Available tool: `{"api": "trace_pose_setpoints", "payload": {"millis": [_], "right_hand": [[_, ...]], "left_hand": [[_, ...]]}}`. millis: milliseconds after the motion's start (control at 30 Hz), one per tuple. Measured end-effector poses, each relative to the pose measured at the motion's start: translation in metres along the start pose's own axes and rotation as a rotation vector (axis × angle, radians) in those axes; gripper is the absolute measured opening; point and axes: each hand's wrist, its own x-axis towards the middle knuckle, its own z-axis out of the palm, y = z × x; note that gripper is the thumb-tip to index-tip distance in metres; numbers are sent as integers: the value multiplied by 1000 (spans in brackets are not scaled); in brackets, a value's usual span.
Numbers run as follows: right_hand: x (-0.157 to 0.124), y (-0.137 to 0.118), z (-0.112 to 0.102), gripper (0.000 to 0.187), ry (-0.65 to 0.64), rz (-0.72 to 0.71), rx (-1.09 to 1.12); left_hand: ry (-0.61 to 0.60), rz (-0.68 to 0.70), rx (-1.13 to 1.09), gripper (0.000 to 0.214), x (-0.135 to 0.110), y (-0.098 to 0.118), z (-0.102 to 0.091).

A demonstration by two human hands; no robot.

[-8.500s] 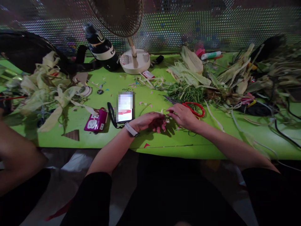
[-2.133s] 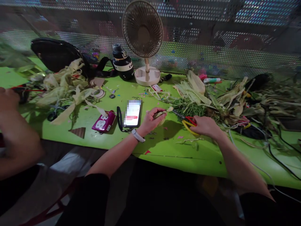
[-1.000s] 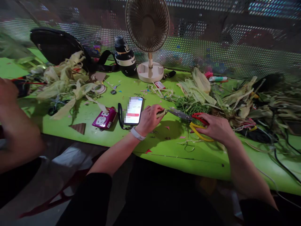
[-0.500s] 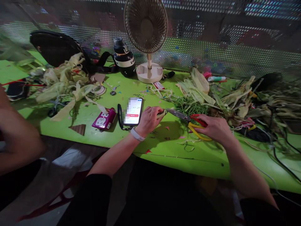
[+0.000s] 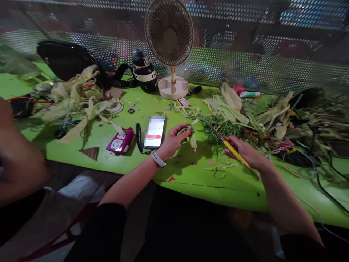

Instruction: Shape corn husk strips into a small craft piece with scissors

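Note:
My left hand [image 5: 176,140], with a pale watch band on its wrist, is closed on a small piece of pale green corn husk [image 5: 193,140] that hangs from the fingertips. In my right hand [image 5: 247,151] are scissors [image 5: 231,150] with yellow on the handle, their dark blades pointing up and left, apart from the held husk. Past the blades lies a heap of thin green strands [image 5: 223,129]. Large corn husks [image 5: 227,100] rest behind that heap. A phone [image 5: 155,131] with a lit screen lies left of my left hand.
A purple power socket [image 5: 120,141] is left of the phone. At the back stand a fan [image 5: 173,87] and a black bottle [image 5: 144,74]. More husks [image 5: 73,91] lie at left, near another person's arm [image 5: 20,156]. Cables [image 5: 324,189] run along the right side.
The scissors have moved away from the left hand and turned edge-on, with the blades closer together. My left hand has rotated, and the held husk now hangs downward.

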Motion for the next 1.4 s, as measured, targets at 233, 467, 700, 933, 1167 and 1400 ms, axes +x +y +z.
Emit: {"api": "trace_pose_setpoints", "payload": {"millis": [233, 467, 700, 933, 1167, 1400], "right_hand": [[-2, 2, 2, 51, -138, -105, 65], [-1, -7, 5, 50, -169, -131, 90], [0, -11, 6, 53, -172, -154, 110], [0, -9, 7, 62, -227, -137, 93], [2, -6, 8, 62, -229, -155, 135], [2, -9, 8, 66, -213, -141, 158]], "left_hand": [[1, -43, -53, 41, -3, -1, 1], [-89, 20, 113, 39, -9, 0, 7], [-143, -44, 130, 37, -9, -6, 6], [-137, -55, 57, 35, -8, -4, 6], [-142, -76, 59, 38, -9, -5, 7], [-151, -88, 60, 35, -8, -7, 5]]}}
